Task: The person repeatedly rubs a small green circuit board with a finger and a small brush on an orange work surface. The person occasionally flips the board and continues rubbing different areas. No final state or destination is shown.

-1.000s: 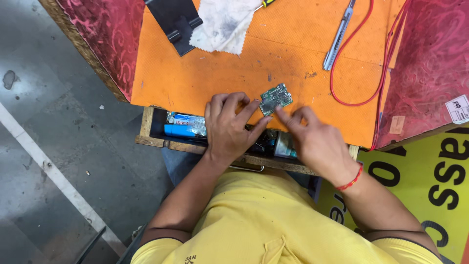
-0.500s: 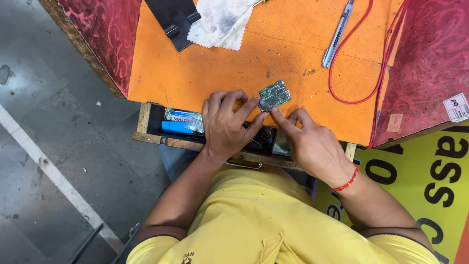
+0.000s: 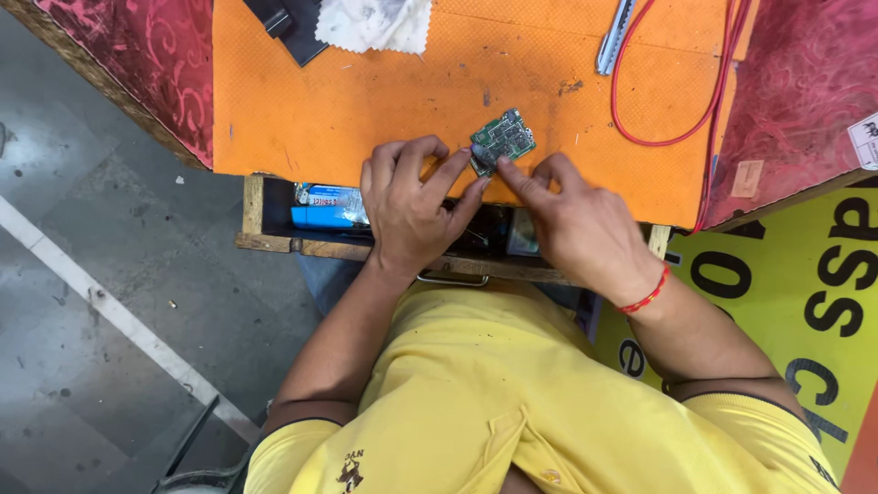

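1. The left hand (image 3: 410, 206) and the right hand (image 3: 578, 227) meet at a small green circuit board (image 3: 503, 140), which lies on the near part of an orange mat (image 3: 366, 101).
2. The left hand's fingertips pinch the board's near-left corner; the right hand's forefinger touches the same corner from the other side. Both hands are closed narrowly on the board, not spread wide.
3. A red thread band (image 3: 646, 296) circles the right wrist, and both forearms come out of a yellow shirt (image 3: 512, 402).
4. Under the hands, below the mat's near edge, an open wooden drawer (image 3: 265, 240) holds a blue cylindrical cell (image 3: 325, 216) at its left end and dark contents in the middle that are too shadowed to tell.
5. Farther up the mat, a red wire (image 3: 677, 137) loops on the right, beside a slim silver tool (image 3: 615, 35) at the top edge.
6. At the top left of the mat lie a white cloth (image 3: 380, 23) with grey smudges and a black flat piece (image 3: 288, 26), touching each other.
7. The mat has dark specks and scuffs near the board. Red patterned fabric (image 3: 146, 73) flanks the mat on both sides.
8. To the left is a grey concrete floor (image 3: 82, 274) crossed by a pale diagonal stripe; to the right, a yellow sheet with large black lettering (image 3: 786, 274).
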